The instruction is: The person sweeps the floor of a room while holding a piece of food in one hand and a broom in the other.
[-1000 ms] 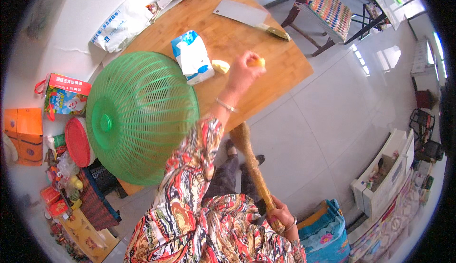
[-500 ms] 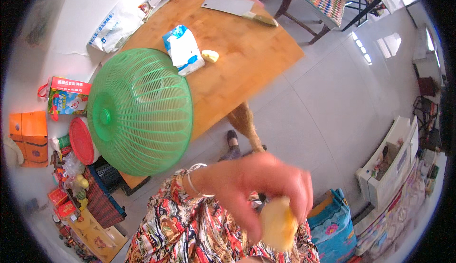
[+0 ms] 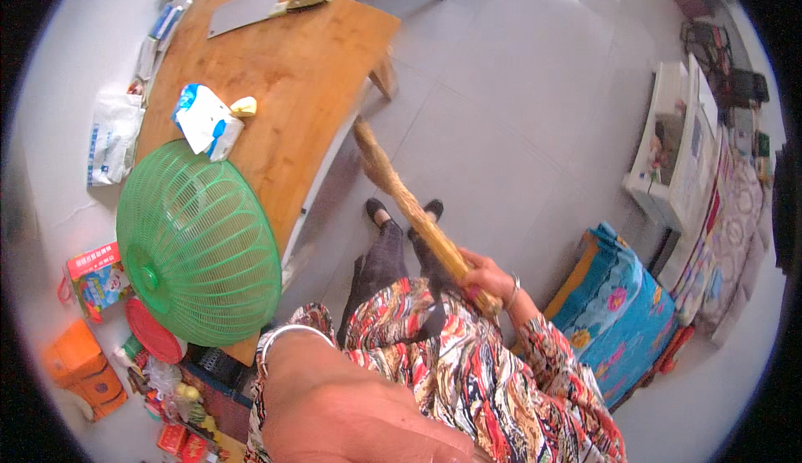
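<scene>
My right hand (image 3: 489,281) is closed round the handle end of a straw broom (image 3: 409,204), its fingers wrapped over it. The broom slants up and left over the floor, its far end close to the table edge. My left hand (image 3: 359,409) is raised close at the lower edge, a pale bangle at its wrist. Its fingers run out of view, so what they hold is hidden. On the wooden table (image 3: 284,120) to the left stand a green mesh food cover (image 3: 200,246), a tissue pack (image 3: 207,122) and a small pale yellow piece of food (image 3: 244,107).
A cleaver (image 3: 255,10) lies at the table's far end. A blue flowered cloth bundle (image 3: 614,296) sits at the right, beside a white cabinet (image 3: 668,145). Left of the table are a red lid (image 3: 156,331), an orange box (image 3: 83,367) and a colourful carton (image 3: 98,279).
My left hand, which held a pale yellow piece of food, has moved down and closer. The right hand and more of the broom have come into view. The table has shifted left in the picture.
</scene>
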`<state>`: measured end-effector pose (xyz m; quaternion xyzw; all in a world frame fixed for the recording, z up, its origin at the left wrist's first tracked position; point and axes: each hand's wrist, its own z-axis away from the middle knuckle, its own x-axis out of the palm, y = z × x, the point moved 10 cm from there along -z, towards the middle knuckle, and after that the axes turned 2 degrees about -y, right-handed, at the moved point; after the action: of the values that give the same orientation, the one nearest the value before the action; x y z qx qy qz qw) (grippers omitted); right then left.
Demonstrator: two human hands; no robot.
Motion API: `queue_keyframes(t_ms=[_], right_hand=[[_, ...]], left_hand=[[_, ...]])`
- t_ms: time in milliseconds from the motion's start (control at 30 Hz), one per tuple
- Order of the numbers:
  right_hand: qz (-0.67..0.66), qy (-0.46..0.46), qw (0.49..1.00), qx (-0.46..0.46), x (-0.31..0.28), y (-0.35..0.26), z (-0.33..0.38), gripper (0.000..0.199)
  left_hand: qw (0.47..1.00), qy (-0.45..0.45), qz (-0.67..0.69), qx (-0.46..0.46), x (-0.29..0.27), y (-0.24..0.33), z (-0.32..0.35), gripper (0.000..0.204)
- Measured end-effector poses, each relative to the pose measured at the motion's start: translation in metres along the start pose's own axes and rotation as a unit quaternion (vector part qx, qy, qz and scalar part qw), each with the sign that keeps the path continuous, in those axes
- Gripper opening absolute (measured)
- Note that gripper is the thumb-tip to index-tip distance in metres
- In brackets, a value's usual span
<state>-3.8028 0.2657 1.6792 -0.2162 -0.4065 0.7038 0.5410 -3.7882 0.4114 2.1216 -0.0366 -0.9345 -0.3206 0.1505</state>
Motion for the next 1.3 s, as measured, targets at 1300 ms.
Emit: queue_keyframes(t_ms=[1300], right_hand=[[-0.277, 0.138, 0.951, 0.014, -0.201, 0.022, 0.051, 0.05]], left_hand=[[0.995, 0.057, 0.078, 0.001, -0.005, -0.161, -0.063, 0.019]])
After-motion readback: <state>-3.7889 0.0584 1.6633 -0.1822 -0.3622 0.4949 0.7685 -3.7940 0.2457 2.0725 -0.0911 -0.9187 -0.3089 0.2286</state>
